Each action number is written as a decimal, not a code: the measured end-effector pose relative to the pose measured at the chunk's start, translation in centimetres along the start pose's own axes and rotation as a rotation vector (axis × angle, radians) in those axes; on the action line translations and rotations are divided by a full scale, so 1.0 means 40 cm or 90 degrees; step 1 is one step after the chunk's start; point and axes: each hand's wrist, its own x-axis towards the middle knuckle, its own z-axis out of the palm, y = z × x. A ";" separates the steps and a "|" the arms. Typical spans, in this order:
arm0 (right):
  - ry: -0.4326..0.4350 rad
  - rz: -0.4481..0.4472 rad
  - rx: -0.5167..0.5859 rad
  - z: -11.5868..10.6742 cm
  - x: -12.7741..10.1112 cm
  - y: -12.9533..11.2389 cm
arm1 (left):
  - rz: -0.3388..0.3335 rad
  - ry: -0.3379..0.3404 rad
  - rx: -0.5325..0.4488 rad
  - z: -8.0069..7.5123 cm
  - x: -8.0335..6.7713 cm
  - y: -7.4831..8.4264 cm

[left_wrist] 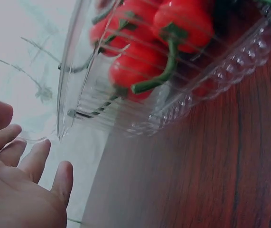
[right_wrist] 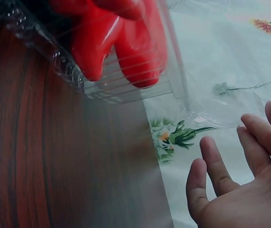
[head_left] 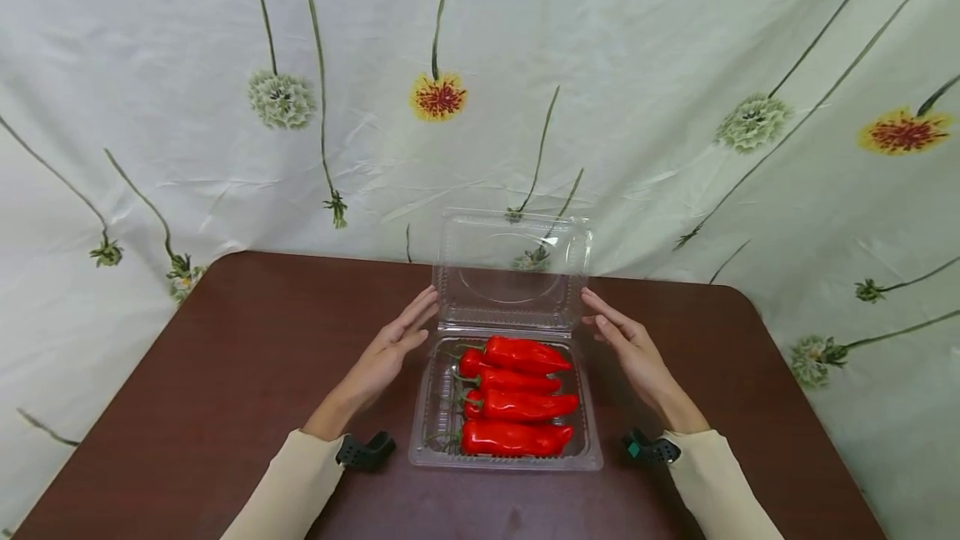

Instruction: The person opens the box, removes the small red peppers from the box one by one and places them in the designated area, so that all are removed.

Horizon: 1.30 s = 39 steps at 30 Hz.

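Note:
A clear plastic clamshell container (head_left: pixel 506 463) stands on the table with its hinged lid (head_left: pixel 512 305) raised and leaning back. Several red peppers (head_left: pixel 517 438) with green stems lie side by side in its base, stems to the left. My left hand (head_left: pixel 382 357) is beside the lid's left edge, its fingertips right at that edge and its fingers fairly straight. On the opposite side, the fingertips of my right hand (head_left: pixel 633 357) are close to the lid's right edge. Both wrist views show relaxed, spread fingers, with the container's ribbed side wall (left_wrist: pixel 159 107) and the peppers beyond them.
The dark reddish-brown table (head_left: pixel 247 373) has rounded far corners. Behind it hangs a pale cloth (head_left: pixel 600 48) printed with flowers and dandelions. Dark bands are strapped round both wrists, the left band (head_left: pixel 365 451) near the container's left side.

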 end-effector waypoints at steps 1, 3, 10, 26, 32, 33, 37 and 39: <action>-0.001 0.001 0.003 0.002 0.003 0.002 | -0.002 0.000 -0.001 -0.001 -0.001 0.001; -0.004 0.004 0.010 0.004 0.007 0.005 | -0.004 -0.003 -0.002 -0.002 -0.001 0.002; -0.009 0.012 0.004 0.011 0.018 0.007 | -0.014 -0.012 0.005 -0.007 0.002 0.001; -0.008 0.030 -0.015 0.025 0.027 0.032 | -0.059 0.007 0.035 -0.008 0.002 -0.010; -0.019 0.023 -0.046 0.029 0.034 0.046 | -0.072 -0.007 0.048 -0.011 -0.002 -0.017; -0.023 0.020 -0.049 0.030 0.035 0.047 | -0.074 -0.011 0.047 -0.011 -0.002 -0.018; -0.029 0.013 -0.052 0.032 0.037 0.049 | -0.082 -0.016 0.038 -0.011 -0.002 -0.021; -0.030 0.013 -0.052 0.032 0.037 0.050 | -0.087 -0.015 0.037 -0.010 -0.002 -0.022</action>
